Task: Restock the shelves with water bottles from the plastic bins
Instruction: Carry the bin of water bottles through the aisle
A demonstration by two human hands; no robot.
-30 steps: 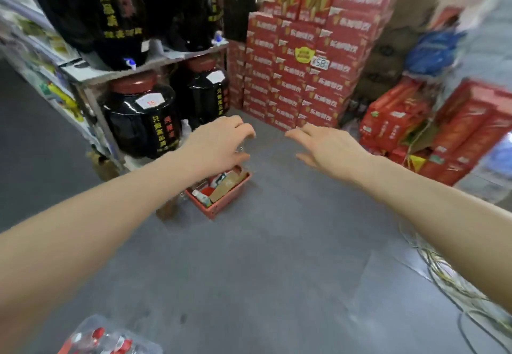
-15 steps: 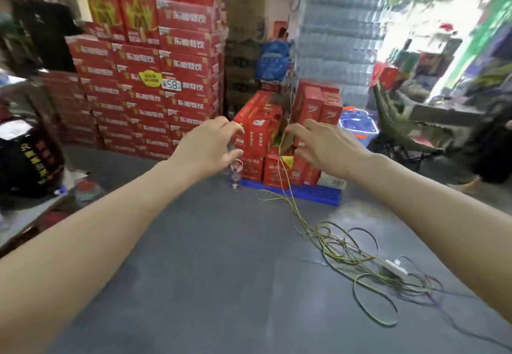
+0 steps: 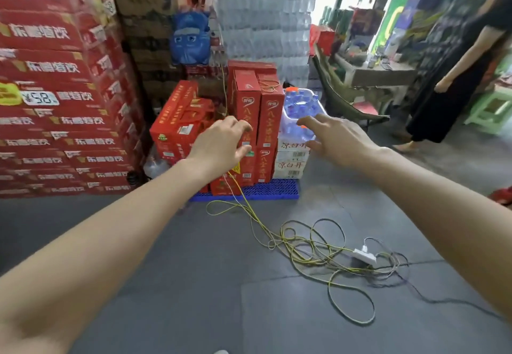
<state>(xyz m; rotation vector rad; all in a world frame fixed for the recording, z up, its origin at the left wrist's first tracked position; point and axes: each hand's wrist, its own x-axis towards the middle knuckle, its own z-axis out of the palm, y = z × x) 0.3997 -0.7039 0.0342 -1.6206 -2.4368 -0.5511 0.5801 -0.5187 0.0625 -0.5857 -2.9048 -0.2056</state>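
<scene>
Water bottles (image 3: pixel 297 104): blue-capped, packed close together in a clear plastic bin (image 3: pixel 321 105) at the far middle-right of the scene; their count is too blurred to tell.
Bin's seat: it rests on top of white cartons (image 3: pixel 291 159) with printed characters, which stand on a blue pallet (image 3: pixel 271 190) on the floor.
Right hand (image 3: pixel 340 139): held out toward the bin, fingers spread and straight, holding nothing; its fingertips overlap the bin's near wall in the picture, but contact cannot be told.
Left hand (image 3: pixel 221 146): also out in front, fingers loosely bent and a little apart, empty, in front of the red cartons (image 3: pixel 253 121) just left of the bin.
Step in hand: judged to be the reach for the bin, with no bottle yet taken.
Doing it well: likely best to close in first, then take the bin by both sides, or lift bottles by the neck; the bin sits high on a stack, so a one-sided pull could tip it.
Underfoot: a tangle of yellow-green cable (image 3: pixel 299 245) and a white power strip (image 3: pixel 364 256) lie on the grey floor between the person and the pallet, a trip risk worth stepping round.
Other containers: stacked red drink cases (image 3: pixel 55 90) fill the left, with a price tag; wrapped packs of bottles (image 3: pixel 263 21) rise behind the bin.
Bystander: another person (image 3: pixel 454 76) in dark clothes stands at the far right, well apart from the bin.
</scene>
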